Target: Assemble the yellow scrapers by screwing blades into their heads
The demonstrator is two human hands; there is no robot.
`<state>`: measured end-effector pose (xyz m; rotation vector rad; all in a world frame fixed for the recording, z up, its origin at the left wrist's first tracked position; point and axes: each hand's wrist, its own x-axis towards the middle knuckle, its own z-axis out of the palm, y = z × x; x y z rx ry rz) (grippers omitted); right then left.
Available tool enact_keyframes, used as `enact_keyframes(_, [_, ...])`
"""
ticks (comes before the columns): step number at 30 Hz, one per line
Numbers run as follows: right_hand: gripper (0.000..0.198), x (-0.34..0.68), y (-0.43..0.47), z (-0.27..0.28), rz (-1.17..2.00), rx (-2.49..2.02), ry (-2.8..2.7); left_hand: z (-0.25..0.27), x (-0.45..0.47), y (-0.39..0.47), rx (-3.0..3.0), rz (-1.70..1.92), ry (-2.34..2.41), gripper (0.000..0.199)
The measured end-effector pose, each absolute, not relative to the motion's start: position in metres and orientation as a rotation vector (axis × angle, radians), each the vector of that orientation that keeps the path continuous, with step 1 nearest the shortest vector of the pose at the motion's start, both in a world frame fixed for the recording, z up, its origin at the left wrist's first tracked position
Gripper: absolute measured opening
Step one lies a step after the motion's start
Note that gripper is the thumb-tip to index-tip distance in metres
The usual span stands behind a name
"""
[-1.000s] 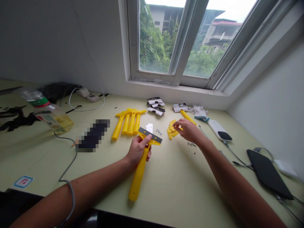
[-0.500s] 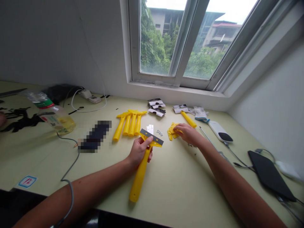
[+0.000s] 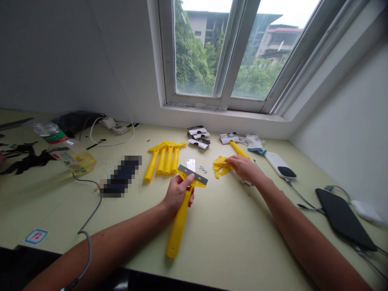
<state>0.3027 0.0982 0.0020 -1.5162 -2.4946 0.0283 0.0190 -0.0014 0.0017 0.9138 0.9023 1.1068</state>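
My left hand (image 3: 175,195) is closed around the neck of a yellow scraper (image 3: 177,228), its thumb pressed on the grey metal blade (image 3: 200,178) lying across the head. The scraper's handle points toward me. My right hand (image 3: 245,167) reaches into a small pile of flat yellow plastic pieces (image 3: 218,163), fingertips pinched on the edge of one. Between the hands and the window lie thin silvery blades (image 3: 190,164) and a cluster of small nuts (image 3: 203,169). More small metal parts (image 3: 245,183) sit beneath my right wrist.
Several yellow scraper handles (image 3: 165,159) lie in a row at left, another handle (image 3: 239,149) behind my right hand. Black-and-white packets (image 3: 198,139), a screwdriver (image 3: 259,166), a white device (image 3: 279,165), a black power bank (image 3: 345,218), cables and a bottle (image 3: 68,151) are around.
My right hand has shifted slightly to the right at the yellow pieces, its fingertips still on one. My left hand keeps the scraper in the same place. The view has tilted a little.
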Motion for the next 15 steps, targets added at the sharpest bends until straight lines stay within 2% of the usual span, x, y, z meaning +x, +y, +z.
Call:
enact_keyframes(4, [0.032, 0.300, 0.094, 0.008, -0.074, -1.525, -2.366, 0.001, 0.018, -0.002, 0.906, 1.099, 0.905, 0.035])
enact_keyframes(6, [0.031, 0.293, 0.089, 0.015, 0.005, -1.535, -2.199, 0.001, 0.019, -0.002, 0.901, 1.090, 0.906, 0.035])
enact_keyframes(8, [0.030, 0.280, 0.079, 0.024, 0.298, -1.493, -1.985, 0.001, 0.019, -0.003, 0.907, 1.081, 0.898, 0.035])
enact_keyframes(12, [0.033, 0.245, 0.056, 0.041, 1.075, -1.293, -1.758, -0.001, 0.021, -0.003, 0.916, 1.076, 0.890, 0.034])
enact_keyframes(15, [0.038, 0.228, 0.044, 0.047, 1.425, -1.213, -1.649, -0.001, 0.021, -0.003, 0.925, 1.072, 0.889, 0.034])
